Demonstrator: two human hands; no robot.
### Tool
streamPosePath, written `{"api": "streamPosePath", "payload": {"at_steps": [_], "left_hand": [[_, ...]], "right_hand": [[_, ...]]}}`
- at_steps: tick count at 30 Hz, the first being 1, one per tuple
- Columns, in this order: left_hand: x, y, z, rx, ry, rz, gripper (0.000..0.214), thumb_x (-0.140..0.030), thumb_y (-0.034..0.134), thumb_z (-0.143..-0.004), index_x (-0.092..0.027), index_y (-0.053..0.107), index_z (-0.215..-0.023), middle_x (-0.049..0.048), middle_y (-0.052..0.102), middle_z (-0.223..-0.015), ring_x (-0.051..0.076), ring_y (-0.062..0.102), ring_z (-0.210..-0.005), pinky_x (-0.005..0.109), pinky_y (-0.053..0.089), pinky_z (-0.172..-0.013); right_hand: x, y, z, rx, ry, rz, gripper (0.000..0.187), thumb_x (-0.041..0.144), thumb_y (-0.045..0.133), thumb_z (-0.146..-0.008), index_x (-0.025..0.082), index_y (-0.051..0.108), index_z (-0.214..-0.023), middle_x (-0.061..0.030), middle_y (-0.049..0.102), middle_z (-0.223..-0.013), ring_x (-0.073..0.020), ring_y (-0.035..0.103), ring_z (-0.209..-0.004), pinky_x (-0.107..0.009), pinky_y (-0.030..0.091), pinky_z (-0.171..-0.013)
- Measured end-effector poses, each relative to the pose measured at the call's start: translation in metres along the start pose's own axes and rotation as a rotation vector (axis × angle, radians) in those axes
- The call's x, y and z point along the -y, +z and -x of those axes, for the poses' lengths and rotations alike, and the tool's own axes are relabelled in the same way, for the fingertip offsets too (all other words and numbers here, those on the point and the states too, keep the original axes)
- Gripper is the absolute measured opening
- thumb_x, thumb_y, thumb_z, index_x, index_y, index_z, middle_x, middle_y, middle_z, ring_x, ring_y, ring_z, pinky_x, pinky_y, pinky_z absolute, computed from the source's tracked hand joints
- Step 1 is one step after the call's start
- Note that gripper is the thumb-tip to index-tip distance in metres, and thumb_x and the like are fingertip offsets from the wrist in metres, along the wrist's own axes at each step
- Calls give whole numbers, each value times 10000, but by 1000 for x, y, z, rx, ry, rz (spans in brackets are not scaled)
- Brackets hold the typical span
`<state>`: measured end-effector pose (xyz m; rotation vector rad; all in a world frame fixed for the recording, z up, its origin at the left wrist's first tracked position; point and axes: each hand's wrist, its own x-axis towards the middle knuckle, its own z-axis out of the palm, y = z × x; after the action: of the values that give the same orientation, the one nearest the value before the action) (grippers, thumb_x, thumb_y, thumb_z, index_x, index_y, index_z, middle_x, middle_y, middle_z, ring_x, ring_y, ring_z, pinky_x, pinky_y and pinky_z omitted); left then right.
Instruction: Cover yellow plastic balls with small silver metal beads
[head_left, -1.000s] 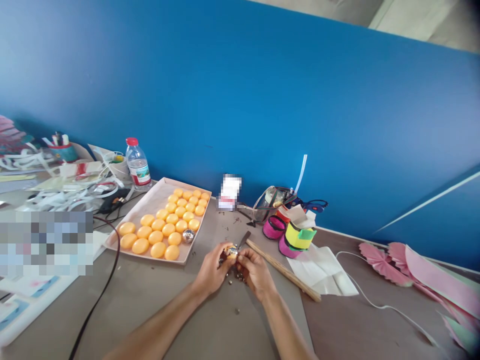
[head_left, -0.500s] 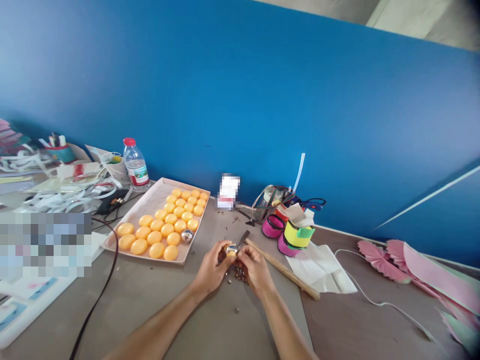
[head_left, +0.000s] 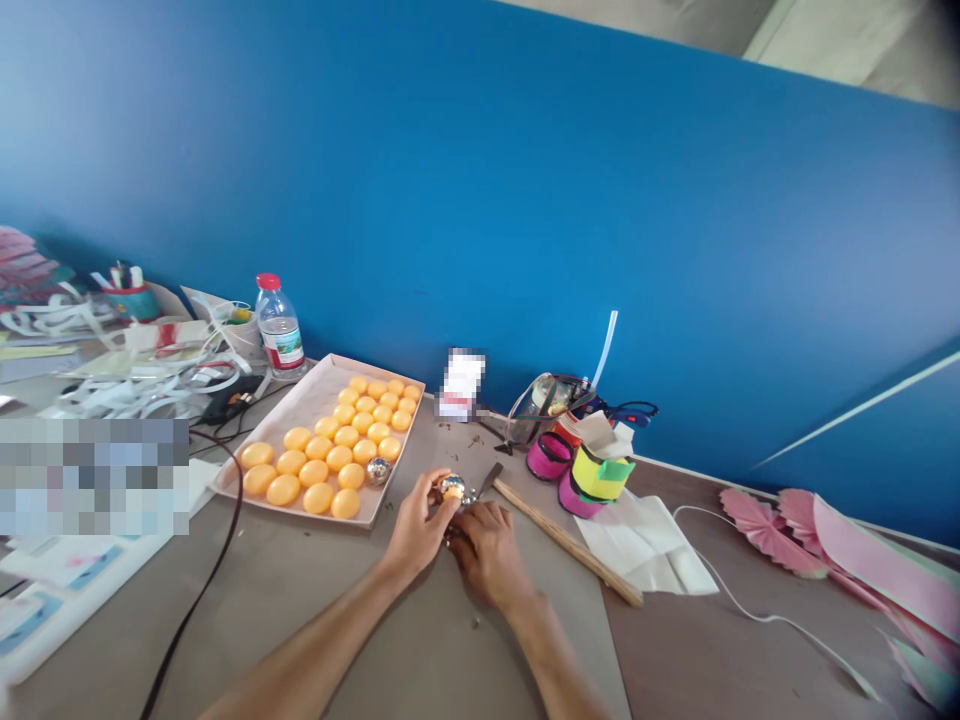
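Observation:
My left hand [head_left: 418, 525] is closed round an orange ball [head_left: 451, 487] partly covered in shiny silver pieces, the silver side up. Just to the right, my right hand [head_left: 491, 548] is lower, fingers bent down together over a spot on the table; its fingertips are hidden. A few small shiny pieces show by those fingers. To the left stands a shallow cardboard tray [head_left: 300, 405] with rows of plain orange balls [head_left: 328, 427]. One ball fully covered in silver [head_left: 379, 470] lies at the tray's right side.
A wooden-handled tool with a dark flat blade [head_left: 570, 540] lies right of my hands. Beyond are pink and yellow tape rolls [head_left: 596, 475], a jar [head_left: 547, 400] and white sheets [head_left: 649, 545]. A red-capped bottle [head_left: 281, 330] stands behind the tray; a dark cable [head_left: 217, 560] crosses at left.
My right hand has come away from the ball and turned down over the small pieces. My left hand, still round the ball, has shifted slightly left and up.

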<state>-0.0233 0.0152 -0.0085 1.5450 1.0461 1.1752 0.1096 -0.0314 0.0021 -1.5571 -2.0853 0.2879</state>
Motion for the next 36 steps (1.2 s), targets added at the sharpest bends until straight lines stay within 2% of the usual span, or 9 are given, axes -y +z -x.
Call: {"api": "streamPosePath", "payload": {"at_steps": [2,6,12,14,17,22,30,36], "left_hand": [[1,0,0,-4,5,-6,323,-339,512,-803,-182,500,-1085,70,613,-1015,174,607,-882,305,479,-798],[1,0,0,-1,5,-8,324,-348,507,-807,-188,497,-1089,63,616,-1003,175,607,-882,305,479,-792],[1,0,0,2,16,4,321,-345,513,-805,-190,495,-1086,46,606,-968,160,591,-857,289,475,-776],[1,0,0,1,9,5,319,-340,517,-801,-191,498,-1083,42,606,-961,158,591,-844,287,474,-766],[0,0,0,3,11,1,314,-330,518,-800,-191,502,-1081,44,604,-971,161,588,-859,292,468,-780],[-1,0,1,11,10,5,311,-329,517,-801,-193,503,-1080,44,601,-975,162,586,-862,296,465,-788],[3,2,0,36,-35,105,339,-340,534,-793,-190,490,-1094,54,597,-992,175,590,-885,308,474,-793],[5,4,0,57,-38,171,340,-340,532,-799,-191,475,-1099,56,582,-1012,170,577,-906,307,464,-819]], "right_hand": [[2,1,0,2,-7,12,108,151,540,-776,218,614,-817,-44,604,-838,-195,488,-827,-321,290,-754],[-1,1,0,-45,12,-7,162,109,466,-795,193,585,-724,-33,598,-766,-169,500,-750,-314,281,-736],[-6,-3,-1,-261,108,-226,158,138,433,-818,191,574,-770,-25,619,-777,-164,535,-775,-297,328,-767],[-7,-4,-1,-291,157,-292,159,145,437,-813,195,586,-788,-29,634,-807,-168,545,-802,-281,356,-757],[-8,-3,-1,-273,202,-309,169,157,439,-807,197,600,-773,-27,639,-779,-172,551,-784,-270,375,-730],[-10,0,-1,-263,181,-273,162,160,445,-793,199,587,-725,-14,623,-715,-168,543,-731,-287,365,-748],[-12,-4,-6,-292,411,-662,151,272,498,-765,187,619,-792,-17,636,-724,-160,556,-664,-252,412,-623],[-9,-7,-6,-287,369,-773,141,307,499,-778,191,573,-745,25,531,-588,-125,490,-551,-235,383,-559]]}}
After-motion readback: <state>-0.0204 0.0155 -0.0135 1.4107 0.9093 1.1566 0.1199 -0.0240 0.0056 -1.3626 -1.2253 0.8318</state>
